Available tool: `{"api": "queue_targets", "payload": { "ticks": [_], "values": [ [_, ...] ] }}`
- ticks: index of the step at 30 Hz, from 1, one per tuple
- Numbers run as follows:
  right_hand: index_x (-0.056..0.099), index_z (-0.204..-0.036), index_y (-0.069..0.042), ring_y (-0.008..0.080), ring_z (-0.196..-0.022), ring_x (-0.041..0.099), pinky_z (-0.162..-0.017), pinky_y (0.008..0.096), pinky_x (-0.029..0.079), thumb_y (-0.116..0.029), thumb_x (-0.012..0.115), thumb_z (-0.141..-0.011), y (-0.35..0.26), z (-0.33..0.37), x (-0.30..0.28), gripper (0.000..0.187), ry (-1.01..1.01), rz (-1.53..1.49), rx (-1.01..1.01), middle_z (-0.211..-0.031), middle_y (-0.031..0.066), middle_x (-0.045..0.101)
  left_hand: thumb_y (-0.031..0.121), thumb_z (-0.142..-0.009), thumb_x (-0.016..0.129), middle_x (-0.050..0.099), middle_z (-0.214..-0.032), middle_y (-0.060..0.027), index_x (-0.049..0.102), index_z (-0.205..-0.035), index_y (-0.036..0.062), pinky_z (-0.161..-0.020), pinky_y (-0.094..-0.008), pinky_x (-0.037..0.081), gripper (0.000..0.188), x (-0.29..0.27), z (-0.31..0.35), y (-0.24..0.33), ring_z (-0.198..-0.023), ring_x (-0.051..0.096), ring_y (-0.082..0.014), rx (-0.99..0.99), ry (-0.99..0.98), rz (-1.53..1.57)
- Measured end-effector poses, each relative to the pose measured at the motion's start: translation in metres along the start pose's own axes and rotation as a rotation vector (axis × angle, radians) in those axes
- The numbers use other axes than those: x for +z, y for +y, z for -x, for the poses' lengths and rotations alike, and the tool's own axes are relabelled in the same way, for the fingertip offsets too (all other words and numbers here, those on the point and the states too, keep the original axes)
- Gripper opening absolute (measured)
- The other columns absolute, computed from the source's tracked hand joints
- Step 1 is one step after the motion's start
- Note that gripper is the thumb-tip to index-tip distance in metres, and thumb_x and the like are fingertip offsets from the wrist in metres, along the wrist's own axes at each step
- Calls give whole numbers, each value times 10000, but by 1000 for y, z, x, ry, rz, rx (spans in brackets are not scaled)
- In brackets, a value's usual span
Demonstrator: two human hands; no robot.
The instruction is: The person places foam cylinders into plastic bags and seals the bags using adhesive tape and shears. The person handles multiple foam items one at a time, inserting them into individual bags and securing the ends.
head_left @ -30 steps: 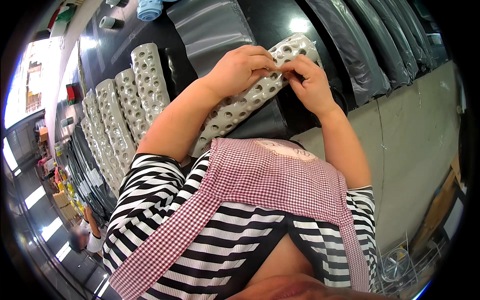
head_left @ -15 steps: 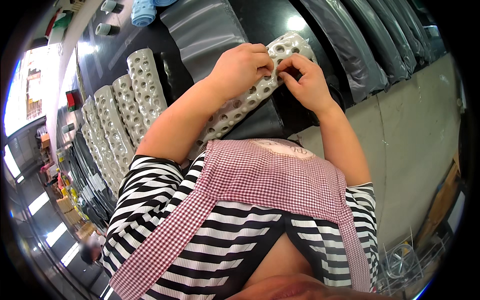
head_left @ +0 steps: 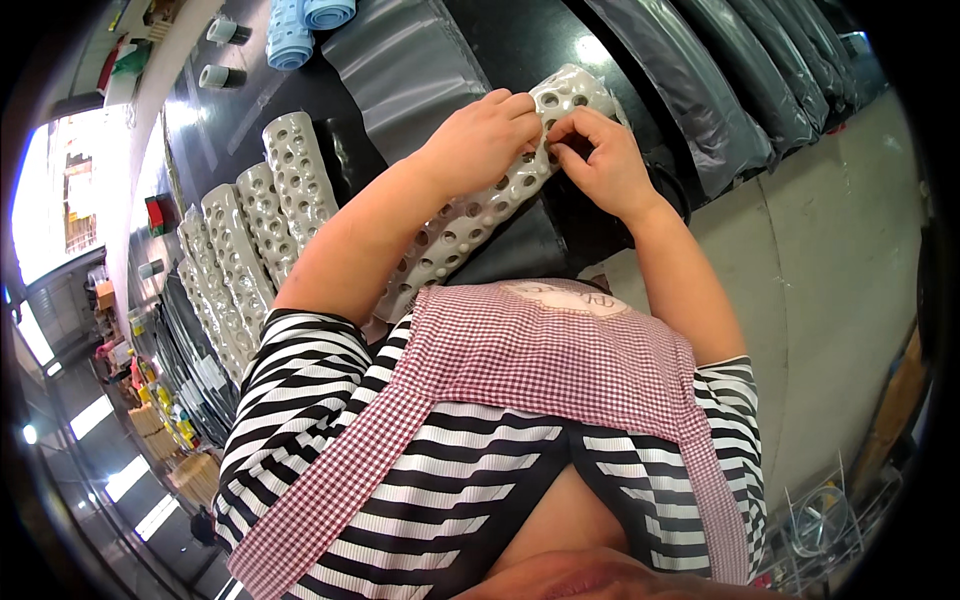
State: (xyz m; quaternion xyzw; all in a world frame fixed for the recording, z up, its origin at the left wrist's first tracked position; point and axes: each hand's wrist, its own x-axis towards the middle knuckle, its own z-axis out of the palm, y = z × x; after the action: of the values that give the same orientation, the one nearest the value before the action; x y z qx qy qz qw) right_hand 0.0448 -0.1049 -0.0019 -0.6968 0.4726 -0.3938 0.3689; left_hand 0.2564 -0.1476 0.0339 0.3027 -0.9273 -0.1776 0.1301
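Observation:
A beige-grey rolled mat (head_left: 462, 232) full of round holes, glossy as if wrapped in clear film, lies slantwise in front of me on the dark tabletop. My left hand (head_left: 488, 138) is closed over its upper part, fingertips pinching at its surface. Right beside it, my right hand (head_left: 605, 165) has thumb and forefinger pressed together against the roll's side. Whatever is pinched there is too small to make out. My left forearm crosses above the roll and covers some of it.
Several similar rolled mats (head_left: 300, 175) lie side by side on the left. Blue rolled mats (head_left: 290, 42) sit at the far edge, near small white-and-dark rolls (head_left: 220, 77). A grey plastic sheet (head_left: 405, 65) lies beyond my left hand. Grey plastic packages (head_left: 690, 100) line the right, beside the floor (head_left: 820, 250).
Both hands stay at the same part of the roll, with only small finger shifts. The view has tilted slightly, so the surroundings on the left appear lower.

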Motion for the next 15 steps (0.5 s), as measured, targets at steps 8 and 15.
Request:
{"api": "queue_targets", "payload": {
  "ticks": [8, 15],
  "values": [
    [659, -925, -8, 208, -778, 641, -725, 303, 505, -32, 693, -833, 0, 1, 0, 101, 29, 1, -33, -874, 85, 660, 52, -779, 785, 650, -951, -63, 689, -893, 65, -776, -370, 524, 150, -3, 15, -9, -900, 641, -269, -76, 135, 296],
    [660, -917, -12, 218, -778, 643, -722, 306, 505, -33, 697, -827, 1, 0, 1, 99, 39, 11, -47, -869, 85, 660, 117, -812, 749, 646, -902, -27, 705, -913, 108, -749, -395, 535, 110, -12, 4, -11, -865, 645, -274, 16, 57, 218]
  ]
}}
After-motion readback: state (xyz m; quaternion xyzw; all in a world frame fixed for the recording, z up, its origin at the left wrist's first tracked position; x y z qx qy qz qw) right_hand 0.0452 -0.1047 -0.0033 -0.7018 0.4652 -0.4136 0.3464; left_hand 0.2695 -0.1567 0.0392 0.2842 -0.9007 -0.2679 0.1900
